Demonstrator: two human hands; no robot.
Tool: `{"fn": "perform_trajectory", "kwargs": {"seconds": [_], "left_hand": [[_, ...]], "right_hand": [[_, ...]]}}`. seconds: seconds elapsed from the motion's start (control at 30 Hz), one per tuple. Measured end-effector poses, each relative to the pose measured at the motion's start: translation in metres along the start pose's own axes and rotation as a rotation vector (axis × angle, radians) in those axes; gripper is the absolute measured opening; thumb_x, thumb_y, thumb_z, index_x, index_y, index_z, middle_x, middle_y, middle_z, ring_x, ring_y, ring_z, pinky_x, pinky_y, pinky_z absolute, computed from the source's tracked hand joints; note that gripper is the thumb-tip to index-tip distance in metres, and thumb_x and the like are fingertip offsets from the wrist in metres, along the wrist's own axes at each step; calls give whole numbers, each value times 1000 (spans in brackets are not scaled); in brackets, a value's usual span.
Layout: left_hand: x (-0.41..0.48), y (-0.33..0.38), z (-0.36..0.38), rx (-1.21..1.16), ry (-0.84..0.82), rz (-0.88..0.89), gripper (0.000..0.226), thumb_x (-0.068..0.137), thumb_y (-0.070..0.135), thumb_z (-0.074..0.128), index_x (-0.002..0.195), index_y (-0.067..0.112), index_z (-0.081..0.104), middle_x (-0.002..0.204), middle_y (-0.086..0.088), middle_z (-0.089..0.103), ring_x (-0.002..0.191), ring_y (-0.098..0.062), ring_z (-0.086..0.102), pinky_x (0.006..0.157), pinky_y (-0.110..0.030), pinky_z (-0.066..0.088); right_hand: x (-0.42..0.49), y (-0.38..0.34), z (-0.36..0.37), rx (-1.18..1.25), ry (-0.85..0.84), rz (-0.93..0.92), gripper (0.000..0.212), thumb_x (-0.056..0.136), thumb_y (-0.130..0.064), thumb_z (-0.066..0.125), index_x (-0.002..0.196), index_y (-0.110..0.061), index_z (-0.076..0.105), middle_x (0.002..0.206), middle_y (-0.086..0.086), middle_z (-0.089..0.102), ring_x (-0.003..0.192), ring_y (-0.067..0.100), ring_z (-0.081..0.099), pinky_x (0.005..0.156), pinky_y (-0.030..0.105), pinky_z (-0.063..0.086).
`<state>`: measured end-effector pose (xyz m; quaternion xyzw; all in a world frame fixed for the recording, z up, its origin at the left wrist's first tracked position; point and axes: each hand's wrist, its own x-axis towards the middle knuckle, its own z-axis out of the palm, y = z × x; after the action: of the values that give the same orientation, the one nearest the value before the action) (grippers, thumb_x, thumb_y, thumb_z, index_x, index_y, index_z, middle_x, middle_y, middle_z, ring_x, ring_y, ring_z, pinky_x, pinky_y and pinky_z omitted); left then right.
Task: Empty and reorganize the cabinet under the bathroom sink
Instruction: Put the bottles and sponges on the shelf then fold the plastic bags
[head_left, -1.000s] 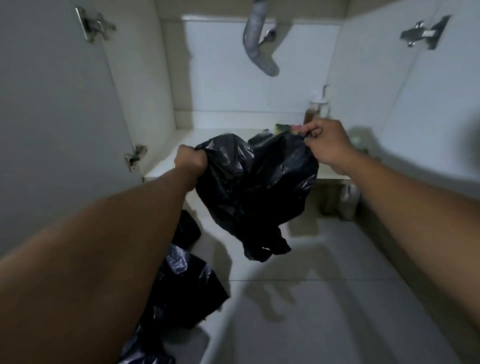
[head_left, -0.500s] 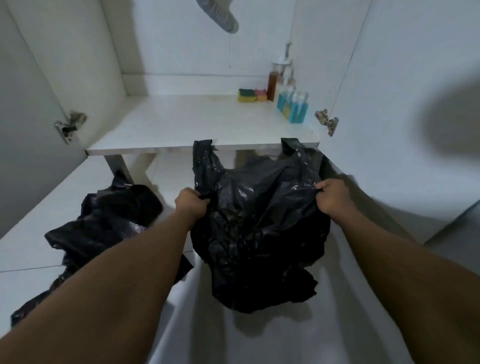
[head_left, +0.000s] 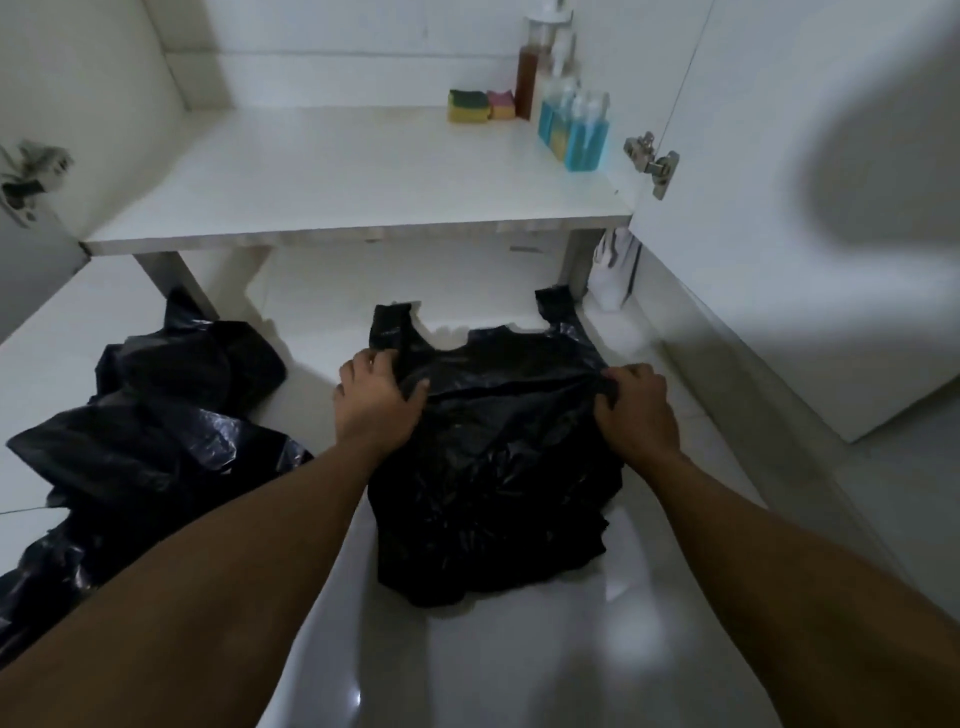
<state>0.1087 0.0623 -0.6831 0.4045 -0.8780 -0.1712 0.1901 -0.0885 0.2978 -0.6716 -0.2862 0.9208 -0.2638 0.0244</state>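
A black plastic bag (head_left: 498, 467) lies spread on the white floor in front of the open cabinet, its two handles pointing toward the cabinet. My left hand (head_left: 376, 402) grips the bag's left upper edge. My right hand (head_left: 636, 410) pinches its right upper edge. The cabinet's white shelf (head_left: 322, 176) holds a yellow-green sponge (head_left: 469, 105), a pink sponge (head_left: 501, 104), a brown pump bottle (head_left: 529, 73) and blue bottles (head_left: 576, 132) at its back right.
A heap of other black bags (head_left: 156, 415) lies on the floor at the left. The right cabinet door (head_left: 779, 182) stands open, with a hinge (head_left: 652, 161) on it. A white object (head_left: 613, 270) stands below the shelf by the door.
Both hands have lowered the black bag from in front of the shelf down to the floor, where it now lies flatter. My view has tilted downward.
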Motion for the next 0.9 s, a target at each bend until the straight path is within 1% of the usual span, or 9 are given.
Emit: {"fn": "perform_trajectory", "kwargs": {"seconds": [0.07,0.1,0.23,0.33,0.4,0.47,0.63,0.77,0.9], "left_hand": [[-12,12,1,149,-11,261,67,82,75,45,118,20,57,119,-7,55,111,-29,50,92,-43,42],[-19,19,1,195,-117,334,76,77,84,39,118,23,57,121,-4,57,113,-27,50,95,-44,40],[-51,35,3,414,-603,308,130,43,107,28,143,25,41,151,-7,37,139,-33,31,113,-58,18],[-76,19,9,478,-748,294,146,28,104,48,152,31,22,157,-4,26,143,-34,24,116,-63,11],[-91,3,12,464,-795,314,151,28,95,63,154,34,7,160,-1,16,144,-34,20,115,-62,19],[-105,-11,14,455,-814,356,159,27,90,70,155,34,-6,164,-2,1,147,-34,10,116,-62,18],[-118,-19,12,402,-729,486,168,8,102,38,153,35,-17,163,1,-18,150,-31,-10,116,-63,-3],[-109,-9,13,260,-603,363,149,33,104,46,156,32,3,164,3,-1,150,-28,-3,120,-56,1],[-108,-4,16,325,-735,327,150,38,87,72,156,30,-2,163,1,0,149,-33,2,117,-61,10]], "right_hand": [[-4,-11,5,-33,-97,-35,20,89,-32,61,100,-15,62,107,7,57,100,25,55,80,37,49],[-5,-18,7,-45,-237,-41,26,86,-38,66,94,-14,62,99,6,61,91,24,59,75,34,50],[-20,-30,10,-242,-777,-109,59,61,-48,87,93,-8,59,87,5,59,75,20,54,59,27,43],[-38,-12,6,-358,-926,-19,97,48,-42,95,128,-16,47,122,4,55,113,28,54,90,35,49],[-51,6,1,-458,-939,13,130,42,-39,97,149,-21,26,149,8,36,134,32,40,109,43,40],[-62,23,-3,-562,-895,14,137,42,-42,96,150,-24,14,154,12,23,137,35,34,110,47,38],[-66,21,-15,-666,-864,57,143,35,-61,91,149,-25,12,147,10,31,134,34,33,107,54,37],[-49,-6,-16,-412,-610,-12,109,48,-66,82,135,-21,36,137,12,41,126,34,43,103,50,42],[-66,-13,8,-420,-657,-93,107,63,-42,86,147,-20,23,149,13,23,136,38,28,107,54,38]]}}
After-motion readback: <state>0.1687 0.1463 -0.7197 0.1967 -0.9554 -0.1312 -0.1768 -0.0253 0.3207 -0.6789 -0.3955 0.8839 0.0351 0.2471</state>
